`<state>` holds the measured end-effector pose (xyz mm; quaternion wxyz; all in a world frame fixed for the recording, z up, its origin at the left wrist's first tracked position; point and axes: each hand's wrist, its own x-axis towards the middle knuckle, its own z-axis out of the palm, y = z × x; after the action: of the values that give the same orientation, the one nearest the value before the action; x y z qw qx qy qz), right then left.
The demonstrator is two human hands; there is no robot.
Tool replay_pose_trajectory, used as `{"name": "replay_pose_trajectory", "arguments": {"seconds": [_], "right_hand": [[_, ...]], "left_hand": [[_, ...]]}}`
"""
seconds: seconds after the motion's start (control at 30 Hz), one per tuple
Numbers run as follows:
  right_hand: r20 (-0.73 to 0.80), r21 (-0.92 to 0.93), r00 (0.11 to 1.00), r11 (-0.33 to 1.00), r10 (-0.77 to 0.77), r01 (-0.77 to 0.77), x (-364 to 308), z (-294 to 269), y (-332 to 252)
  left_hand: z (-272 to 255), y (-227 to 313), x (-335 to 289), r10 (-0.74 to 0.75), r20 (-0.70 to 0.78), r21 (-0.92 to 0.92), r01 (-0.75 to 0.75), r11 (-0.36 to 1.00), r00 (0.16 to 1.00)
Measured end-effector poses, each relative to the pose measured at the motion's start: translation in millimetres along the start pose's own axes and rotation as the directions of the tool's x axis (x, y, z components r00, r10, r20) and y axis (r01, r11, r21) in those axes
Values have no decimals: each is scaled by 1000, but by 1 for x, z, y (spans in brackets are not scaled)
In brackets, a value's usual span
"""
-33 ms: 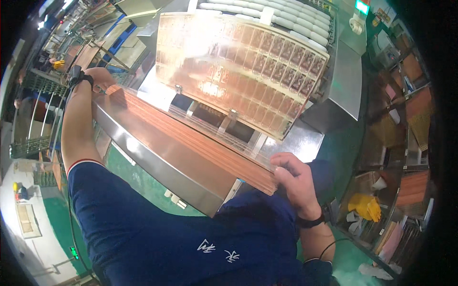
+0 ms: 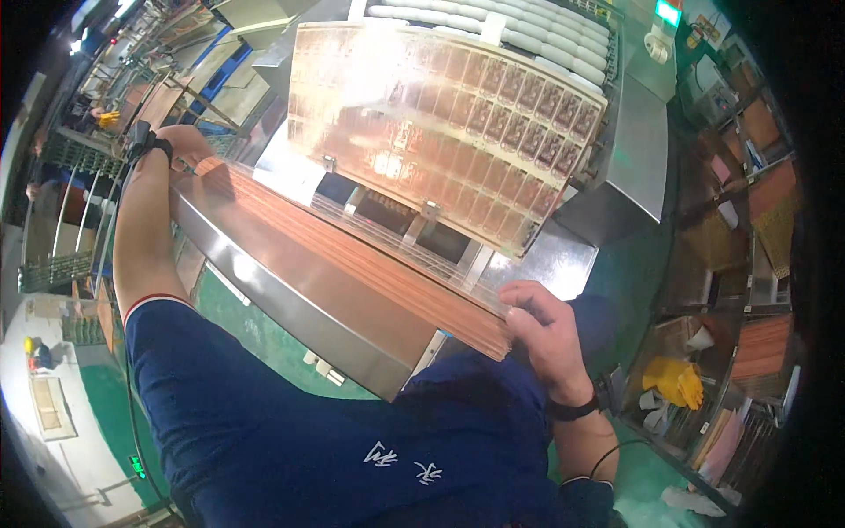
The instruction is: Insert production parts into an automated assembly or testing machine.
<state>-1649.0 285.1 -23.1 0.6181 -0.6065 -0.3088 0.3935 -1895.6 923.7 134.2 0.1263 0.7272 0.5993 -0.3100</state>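
A stack of thin copper-coloured circuit boards [image 2: 352,251] stands on edge along a shiny steel ledge [image 2: 233,260], its layered edges facing up. At the stack's far left end is my left hand [image 2: 187,145], its fingers curled round the corner and partly hidden. My right hand [image 2: 547,330] grips the near right end, thumb and bent fingers against the board edges. Just beyond the stack, a large copper panel [image 2: 440,123] with rows of etched rectangular patterns lies tilted against small metal clips [image 2: 429,211]. Glare washes out its upper left part.
White rollers [image 2: 502,26] run behind the panel, beside a steel machine side [image 2: 629,158]. Racks with copper boards [image 2: 761,348] and yellow gloves [image 2: 673,381] stand at the right. Green slotted racks [image 2: 53,273] are on the left. Green floor [image 2: 273,334] shows below the ledge.
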Motion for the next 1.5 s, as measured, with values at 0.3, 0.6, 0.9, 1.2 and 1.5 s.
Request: {"name": "replay_pose_trajectory", "arguments": {"seconds": [0.3,0.6,0.9,1.2,1.5], "right_hand": [[-7,24,1000,1000,3,-3,-13,13,15],[87,-37,996,999,-27,31,-29,25,40],[90,-43,995,998,46,-42,-57,44,30],[67,-96,994,992,83,-76,-84,61,16],[9,-229,971,944,-240,236,-117,93,20]], "left_hand": [[30,-2,-13,6,-39,-11,-6,1000,999],[53,-35,7,64,-13,16,-63,998,998],[63,-56,-33,100,-51,144,-92,985,994],[73,-59,-85,122,-162,213,-86,973,979],[69,-134,-47,487,-6,570,-397,720,874]]}}
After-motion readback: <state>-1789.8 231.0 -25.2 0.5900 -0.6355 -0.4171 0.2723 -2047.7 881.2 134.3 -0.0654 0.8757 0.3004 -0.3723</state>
